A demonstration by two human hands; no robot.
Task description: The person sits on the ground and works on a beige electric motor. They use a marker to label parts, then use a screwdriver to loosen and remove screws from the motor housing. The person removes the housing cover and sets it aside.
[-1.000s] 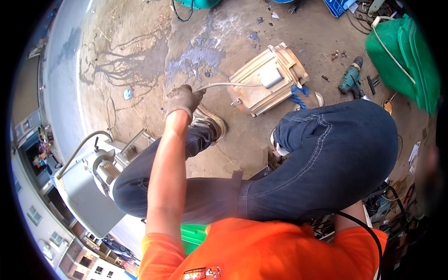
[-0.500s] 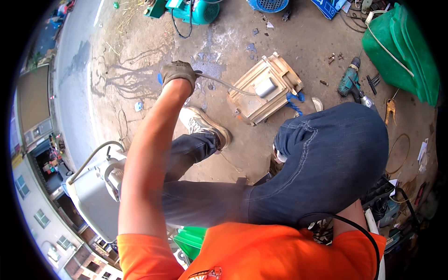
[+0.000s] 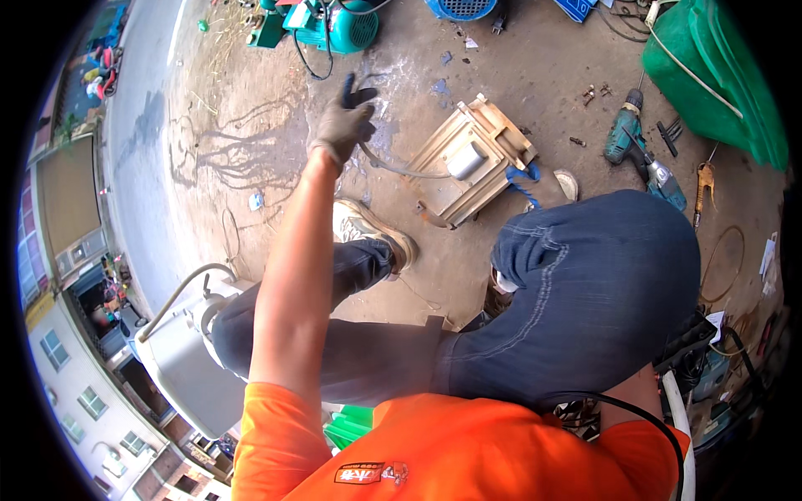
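Observation:
My left hand, in a grey glove with dark fingertips, is stretched far forward with its fingers spread apart. A grey cable runs from beneath it to a silver cylinder, which lies on a beige, box-shaped ribbed metal casing on the ground. Only part of my right arm shows. It goes behind my bent knee, and I cannot make out that hand for certain. Finger-like blue strips touch the casing's right edge; whether they are gloved fingers is unclear.
A teal cordless drill, a second power tool and a green bin are to the right. At the far side stands a green motor. A grey machine is beside my left leg. My shoe stands near the casing.
My left hand was closed around the cable; its fingers are now spread. It has moved a little farther forward and right. The casing stays in nearly the same place.

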